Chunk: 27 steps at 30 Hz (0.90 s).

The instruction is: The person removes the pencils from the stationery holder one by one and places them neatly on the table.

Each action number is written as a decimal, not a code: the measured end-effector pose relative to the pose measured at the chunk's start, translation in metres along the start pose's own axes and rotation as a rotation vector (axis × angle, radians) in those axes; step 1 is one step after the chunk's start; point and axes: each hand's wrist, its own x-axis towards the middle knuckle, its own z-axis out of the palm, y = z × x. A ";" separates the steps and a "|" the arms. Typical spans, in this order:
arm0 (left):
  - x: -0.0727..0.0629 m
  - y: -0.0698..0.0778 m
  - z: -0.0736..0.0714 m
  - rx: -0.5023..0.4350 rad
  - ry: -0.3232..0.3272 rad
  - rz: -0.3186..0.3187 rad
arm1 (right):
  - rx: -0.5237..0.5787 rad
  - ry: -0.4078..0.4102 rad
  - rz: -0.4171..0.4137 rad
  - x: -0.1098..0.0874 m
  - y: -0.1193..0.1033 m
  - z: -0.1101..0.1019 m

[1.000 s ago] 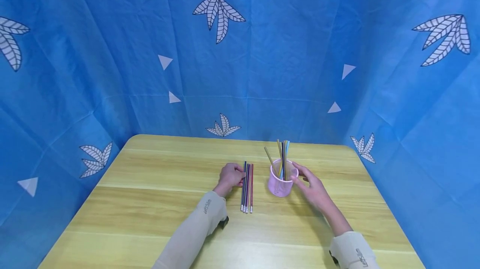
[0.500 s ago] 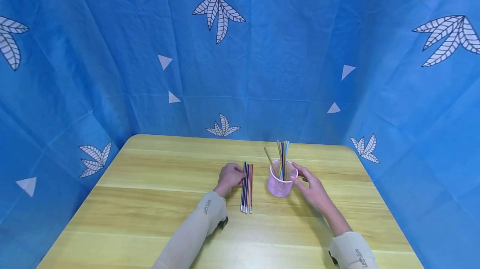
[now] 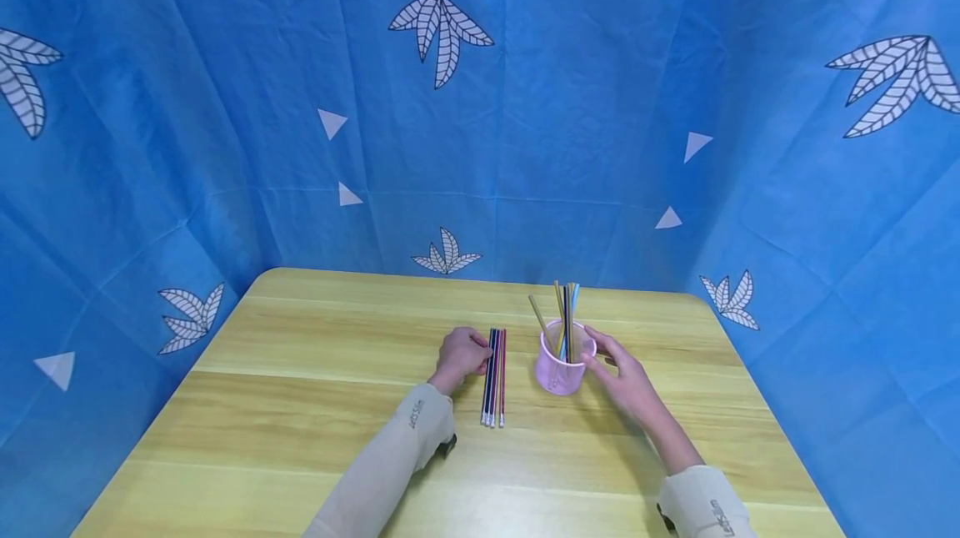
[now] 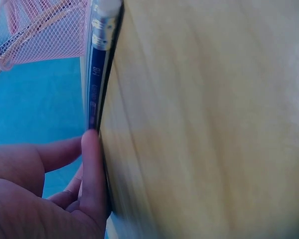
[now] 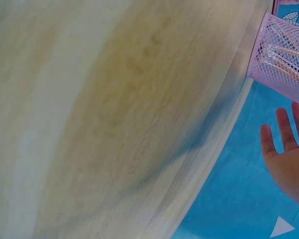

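Several dark and red pencils (image 3: 492, 384) lie side by side on the wooden table, their eraser ends towards me. My left hand (image 3: 462, 352) pinches the dark blue pencil (image 4: 95, 82) at the left of the row, thumb and finger meeting on its shaft in the left wrist view. To the right stands a pink mesh pencil cup (image 3: 558, 375), upright, with several pencils (image 3: 567, 325) in it. Around its right side, my right hand (image 3: 622, 375) holds the rim between thumb and forefinger. The other fingers stretch out straight below the cup in the right wrist view.
The light wooden table (image 3: 300, 404) extends to both sides of the hands. Behind it and at its sides hangs a blue cloth (image 3: 420, 146) with white leaf prints.
The dark pencils at the left of the row have slid slightly towards me, so their far ends are nearly level with the others. The right hand and cup have stayed put.
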 end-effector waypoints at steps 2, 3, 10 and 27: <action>0.000 -0.001 0.000 -0.003 0.001 -0.002 | -0.003 0.001 0.001 0.000 0.000 0.000; 0.000 -0.001 0.000 -0.006 0.000 -0.002 | -0.005 0.001 0.002 0.000 0.000 0.000; 0.002 -0.004 -0.003 -0.049 -0.026 -0.001 | 0.003 0.002 0.003 -0.001 0.001 0.001; -0.008 0.029 0.009 -0.124 -0.147 0.358 | -0.002 0.003 0.000 -0.002 -0.002 0.000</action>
